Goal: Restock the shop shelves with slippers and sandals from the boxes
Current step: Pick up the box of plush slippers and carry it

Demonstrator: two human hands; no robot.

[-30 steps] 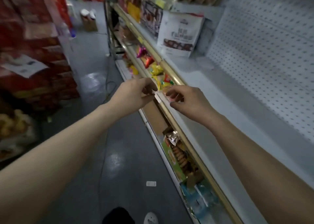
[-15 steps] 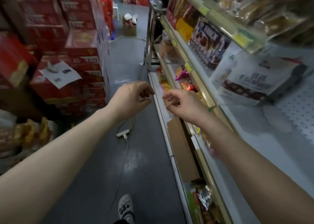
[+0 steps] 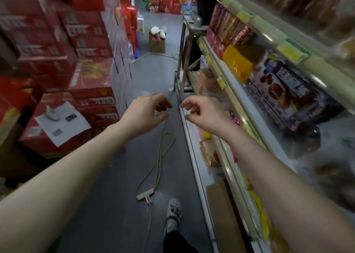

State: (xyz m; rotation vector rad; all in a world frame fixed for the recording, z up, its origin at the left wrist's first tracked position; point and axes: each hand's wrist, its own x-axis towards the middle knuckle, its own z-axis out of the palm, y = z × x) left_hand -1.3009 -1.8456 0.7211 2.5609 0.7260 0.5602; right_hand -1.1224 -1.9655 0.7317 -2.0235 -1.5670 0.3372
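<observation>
Both my arms reach forward over the aisle floor. My left hand [image 3: 146, 112] and my right hand [image 3: 201, 112] hang side by side, a small gap between them, fingers loosely curled with nothing in them. Far down the aisle an open cardboard box [image 3: 157, 44] stands on the floor with white and dark slippers [image 3: 158, 31] sticking out of its top. The shop shelves [image 3: 228, 91] run along my right, stocked with snack packets.
Stacked red cartons [image 3: 76, 64] wall the left side, with a paper sheet [image 3: 63, 124] lying on one. A power strip [image 3: 145, 195] and its cable lie on the grey floor. A metal frame [image 3: 181, 60] stands at the shelf end. My foot wears a grey clog [image 3: 173, 209].
My view has swung from the shelf edge to down the aisle and moved forward. Both hands have come off the shelf rail and now hover over the floor.
</observation>
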